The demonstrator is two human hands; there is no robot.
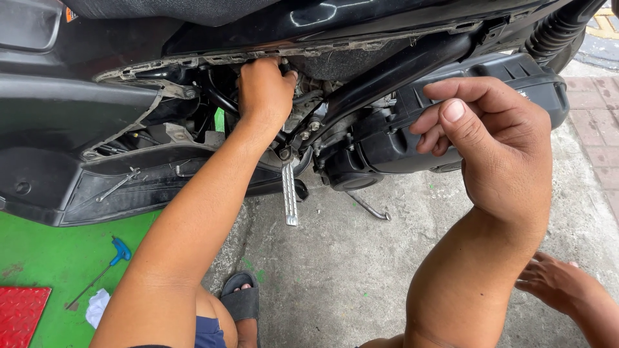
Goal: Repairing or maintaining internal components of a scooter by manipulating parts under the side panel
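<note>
A black scooter stands with its side panel off, so the frame and engine show. My left hand reaches into the opening under the seat, fingers closed around a dark part at the frame's upper edge; what it grips is mostly hidden. My right hand hovers in front of the black air filter box, apart from it. Its fingers are curled with the thumb pressed on the index finger. Whether something small sits between them is unclear.
A metal foot peg hangs below the engine, with a thin bent lever beside it. A blue T-handle tool, a white rag and a red tread plate lie on the green floor. Another person's hand rests lower right.
</note>
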